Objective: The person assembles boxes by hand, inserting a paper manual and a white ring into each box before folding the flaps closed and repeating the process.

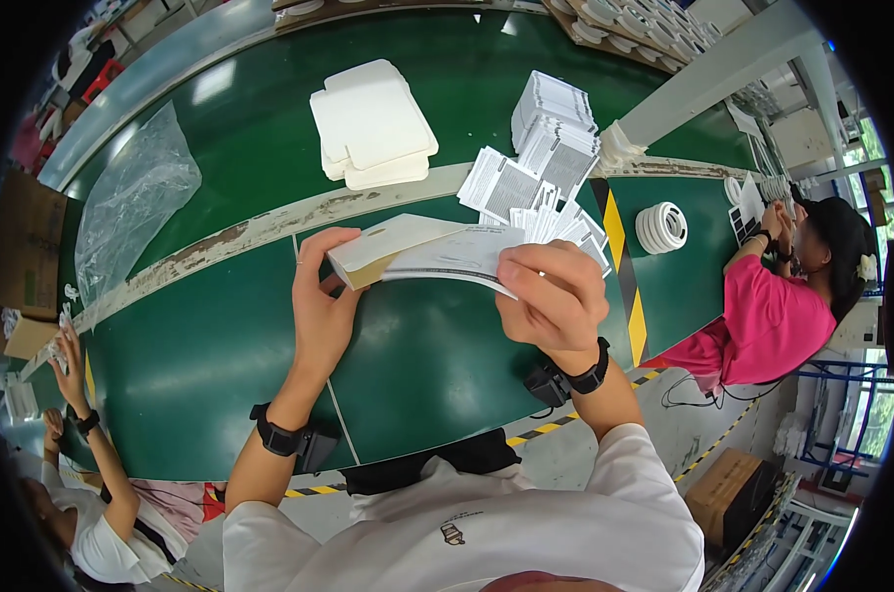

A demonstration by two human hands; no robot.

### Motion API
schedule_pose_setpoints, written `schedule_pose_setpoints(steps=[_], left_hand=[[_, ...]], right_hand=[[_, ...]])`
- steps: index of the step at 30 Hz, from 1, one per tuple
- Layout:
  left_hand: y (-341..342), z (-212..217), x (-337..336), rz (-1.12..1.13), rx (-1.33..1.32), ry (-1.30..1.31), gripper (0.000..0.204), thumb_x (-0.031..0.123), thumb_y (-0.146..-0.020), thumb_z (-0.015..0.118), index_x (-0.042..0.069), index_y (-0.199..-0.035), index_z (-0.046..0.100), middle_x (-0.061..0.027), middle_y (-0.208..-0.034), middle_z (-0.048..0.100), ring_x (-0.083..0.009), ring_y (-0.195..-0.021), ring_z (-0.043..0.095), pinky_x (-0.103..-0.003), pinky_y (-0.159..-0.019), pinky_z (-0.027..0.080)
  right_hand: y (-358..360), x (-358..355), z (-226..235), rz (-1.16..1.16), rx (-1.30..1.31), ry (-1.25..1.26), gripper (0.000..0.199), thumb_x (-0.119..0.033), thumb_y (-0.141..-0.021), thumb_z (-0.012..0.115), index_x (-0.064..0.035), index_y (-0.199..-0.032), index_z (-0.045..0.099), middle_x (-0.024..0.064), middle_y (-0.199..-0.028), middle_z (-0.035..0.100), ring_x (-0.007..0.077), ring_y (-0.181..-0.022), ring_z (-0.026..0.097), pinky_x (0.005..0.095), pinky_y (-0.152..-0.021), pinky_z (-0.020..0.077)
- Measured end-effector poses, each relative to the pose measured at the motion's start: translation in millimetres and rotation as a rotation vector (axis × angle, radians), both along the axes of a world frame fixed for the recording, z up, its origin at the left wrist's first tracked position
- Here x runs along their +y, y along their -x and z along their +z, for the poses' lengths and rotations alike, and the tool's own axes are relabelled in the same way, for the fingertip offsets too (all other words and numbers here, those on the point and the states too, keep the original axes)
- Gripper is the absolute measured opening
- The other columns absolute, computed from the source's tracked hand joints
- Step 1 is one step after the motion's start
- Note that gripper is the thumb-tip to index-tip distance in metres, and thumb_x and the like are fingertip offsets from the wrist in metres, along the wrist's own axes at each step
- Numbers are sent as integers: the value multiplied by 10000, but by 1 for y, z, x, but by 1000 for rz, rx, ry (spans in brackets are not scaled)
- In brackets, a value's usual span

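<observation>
Above the green table, my left hand [326,296] grips one end of a white card envelope [398,235], thumb and fingers on either side of its tan-edged opening. My right hand [556,296] pinches the right end of a printed white leaflet [449,260]. The leaflet bends slightly and its left end meets the envelope's opening; how far it reaches inside is hidden. Just beyond my right hand lie fanned-out printed leaflets [506,183], beside a taller stack of leaflets [554,104]. A pile of flat white envelopes [373,118] rests farther back, left of the leaflets.
A clear plastic bag [141,197] lies at the left, near a cardboard box [31,242]. Stacked white rings [661,229] stand right of the yellow-black tape [621,266]. Co-workers sit at the right, in a pink top [778,316], and lower left. A grey post [713,84] rises at the back right.
</observation>
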State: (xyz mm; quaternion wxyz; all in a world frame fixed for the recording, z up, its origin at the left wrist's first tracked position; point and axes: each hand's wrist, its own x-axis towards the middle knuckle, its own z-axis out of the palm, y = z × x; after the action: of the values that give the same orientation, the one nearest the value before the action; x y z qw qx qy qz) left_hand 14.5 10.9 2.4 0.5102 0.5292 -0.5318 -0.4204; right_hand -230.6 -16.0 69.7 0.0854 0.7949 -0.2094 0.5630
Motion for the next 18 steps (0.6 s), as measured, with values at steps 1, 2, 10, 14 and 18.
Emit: schedule_pose_setpoints(steps=[1,2,10,14,18], left_hand=[[0,-1,0,0,5,3,489,-186,-854,599,46,-1283,569,-33,-1246,572,-142,-1118,606,-271,-907,545],[0,-2,0,0,11,5,494,-192,-850,596,46,-1282,568,-35,-1249,570,-143,-1120,605,-273,-910,545],[-1,-4,0,-10,9,26,489,-167,-827,629,83,-1246,600,-59,-1299,519,-207,-1197,567,-315,-906,561],[0,-3,0,-11,21,4,512,-198,-824,606,57,-1267,579,-45,-1275,549,-161,-1168,583,-278,-943,528],[-1,-4,0,-15,11,32,523,-213,-821,598,42,-1276,568,-41,-1262,565,-142,-1157,590,-264,-953,523]], right_hand=[[-1,-1,0,11,22,-21,438,135,-621,711,-35,-1024,716,126,-970,698,187,-583,590,258,-513,470],[-2,-2,0,21,43,-42,441,133,-615,707,-35,-1023,719,125,-964,703,188,-586,599,258,-514,475],[-16,-7,-7,82,16,-118,404,80,-613,756,-47,-996,742,83,-950,712,176,-615,627,252,-510,487],[-14,-9,-8,99,43,-106,402,97,-609,737,-36,-988,744,86,-940,718,178,-618,637,248,-506,482],[-13,-4,-7,97,70,-76,395,112,-615,723,-31,-982,748,90,-924,719,179,-617,645,242,-502,475]])
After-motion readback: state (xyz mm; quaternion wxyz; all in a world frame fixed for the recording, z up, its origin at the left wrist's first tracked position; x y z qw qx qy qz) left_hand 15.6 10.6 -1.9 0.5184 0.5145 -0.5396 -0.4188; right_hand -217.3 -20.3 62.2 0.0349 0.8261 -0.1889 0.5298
